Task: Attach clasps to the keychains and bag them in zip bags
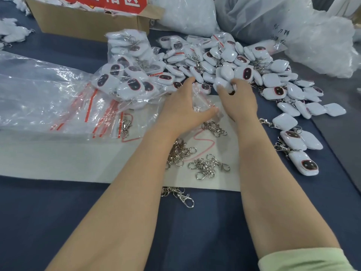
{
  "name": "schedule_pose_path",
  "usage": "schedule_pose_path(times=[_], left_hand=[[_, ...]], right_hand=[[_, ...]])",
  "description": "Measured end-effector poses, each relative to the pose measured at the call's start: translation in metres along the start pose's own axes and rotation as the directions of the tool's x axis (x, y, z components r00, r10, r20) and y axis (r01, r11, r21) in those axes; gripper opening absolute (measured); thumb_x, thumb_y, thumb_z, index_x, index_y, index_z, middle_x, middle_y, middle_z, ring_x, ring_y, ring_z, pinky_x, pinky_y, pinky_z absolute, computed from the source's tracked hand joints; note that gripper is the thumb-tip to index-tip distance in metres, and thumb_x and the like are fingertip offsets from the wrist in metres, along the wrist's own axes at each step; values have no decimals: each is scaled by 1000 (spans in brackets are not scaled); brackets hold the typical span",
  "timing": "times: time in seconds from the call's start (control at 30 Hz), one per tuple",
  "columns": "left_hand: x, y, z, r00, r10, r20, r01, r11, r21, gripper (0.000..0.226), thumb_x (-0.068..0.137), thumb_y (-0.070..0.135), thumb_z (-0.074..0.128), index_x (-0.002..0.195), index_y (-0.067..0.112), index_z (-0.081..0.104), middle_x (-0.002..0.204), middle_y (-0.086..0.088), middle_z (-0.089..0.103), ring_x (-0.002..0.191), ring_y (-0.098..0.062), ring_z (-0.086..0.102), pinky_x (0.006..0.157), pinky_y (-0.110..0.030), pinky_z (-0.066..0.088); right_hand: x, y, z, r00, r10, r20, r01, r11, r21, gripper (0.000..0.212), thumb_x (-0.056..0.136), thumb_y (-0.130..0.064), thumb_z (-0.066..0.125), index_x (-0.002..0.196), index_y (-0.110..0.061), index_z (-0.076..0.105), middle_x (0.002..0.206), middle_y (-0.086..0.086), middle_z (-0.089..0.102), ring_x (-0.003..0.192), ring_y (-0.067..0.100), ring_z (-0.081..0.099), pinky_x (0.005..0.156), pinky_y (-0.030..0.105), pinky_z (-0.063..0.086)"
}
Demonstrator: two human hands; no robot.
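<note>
Fingers round keychain beside zip bag

Dark blue cloth covered the work table. A white sheet lay across its middle. A brown cardboard box with a red label sat far left, and bulky white plastic sacks far right. A grey strip ran along the right edge. Light was even, with soft shadows.
</note>
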State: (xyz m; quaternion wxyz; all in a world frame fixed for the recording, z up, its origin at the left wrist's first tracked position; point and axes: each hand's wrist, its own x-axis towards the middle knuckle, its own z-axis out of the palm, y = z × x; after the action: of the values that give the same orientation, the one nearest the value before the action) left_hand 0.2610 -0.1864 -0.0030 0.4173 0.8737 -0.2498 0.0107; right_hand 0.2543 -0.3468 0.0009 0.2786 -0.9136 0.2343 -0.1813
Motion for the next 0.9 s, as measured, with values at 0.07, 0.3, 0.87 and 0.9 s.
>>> schedule_pose_path(times=[0.07,0.3,0.87,0.9], left_hand=[[0,0,1,1000,-8,-15,8,1000,-1,81,73,58,70,136,22,35,111,11,50,87,-11,52,64,-14,30],[4,-4,4,999,-30,-10,30,999,-12,88,74,60,69,144,24,29,139,3,48,115,-17,52,84,-24,31],[6,-5,6,1000,-5,-24,5,1000,-11,89,73,63,66,144,24,29,139,3,49,115,-19,54,83,-26,32],[6,-5,6,1000,-2,-26,2,1000,-13,89,73,63,66,144,24,29,138,3,49,114,-18,54,82,-26,32]], right_hand=[[-4,-7,3,998,-66,13,65,996,61,52,93,-35,57,139,-15,46,146,6,40,129,26,43,103,33,35],[-5,-16,5,990,50,-133,1,933,359,52,94,-37,57,139,-13,47,142,5,47,126,16,46,101,18,33],[-7,-26,4,965,213,150,-200,236,951,47,90,2,60,135,4,45,92,7,61,78,11,63,87,25,54],[-7,-27,6,970,195,144,-197,287,937,45,90,1,61,133,2,48,91,5,61,81,12,63,91,27,53]])
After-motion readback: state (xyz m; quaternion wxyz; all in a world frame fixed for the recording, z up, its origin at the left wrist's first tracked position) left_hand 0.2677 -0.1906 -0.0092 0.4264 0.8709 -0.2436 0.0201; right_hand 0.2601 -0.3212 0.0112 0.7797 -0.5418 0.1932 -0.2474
